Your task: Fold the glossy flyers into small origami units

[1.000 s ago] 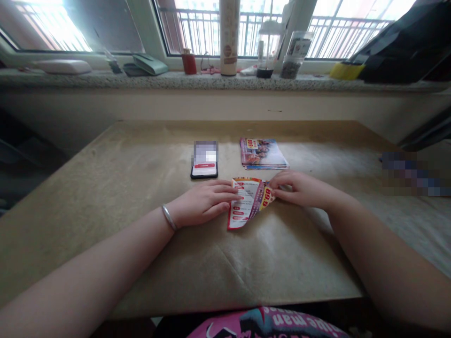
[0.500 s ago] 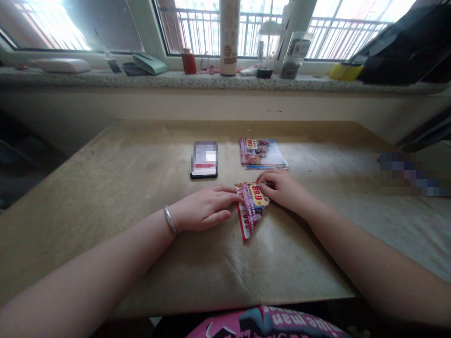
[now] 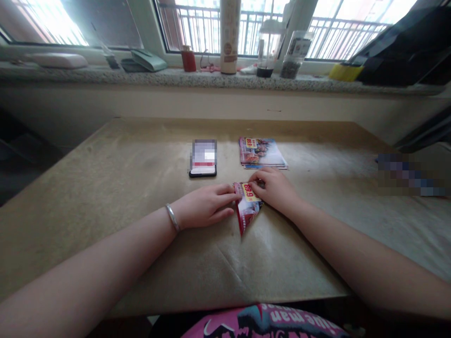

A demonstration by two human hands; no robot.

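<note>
A printed paper flyer (image 3: 249, 204), folded into a narrow triangle, lies on the table with its point towards me. Yellow and red price print shows on its upper face. My left hand (image 3: 209, 205), a silver bangle at the wrist, rests beside it with fingers stretched out and fingertips on the flyer's left edge. The thumb stays apart, off the paper. At the upper right of the flyer, my right hand (image 3: 273, 188) has its thumb and bent fingers closed on the folded edge. Part of that edge is hidden under the fingers.
Beyond my right hand lies a stack of similar flyers (image 3: 266, 152). A phone (image 3: 203, 158) with a blurred screen lies to their left. The table (image 3: 123, 188) ends at a wall below a stone windowsill (image 3: 197, 80) holding bottles, a red container (image 3: 188, 60) and other small things.
The flyer has become narrower, its right part now folded across so the white, red-printed strip on the left is covered. My right hand has moved slightly left with the fold.
</note>
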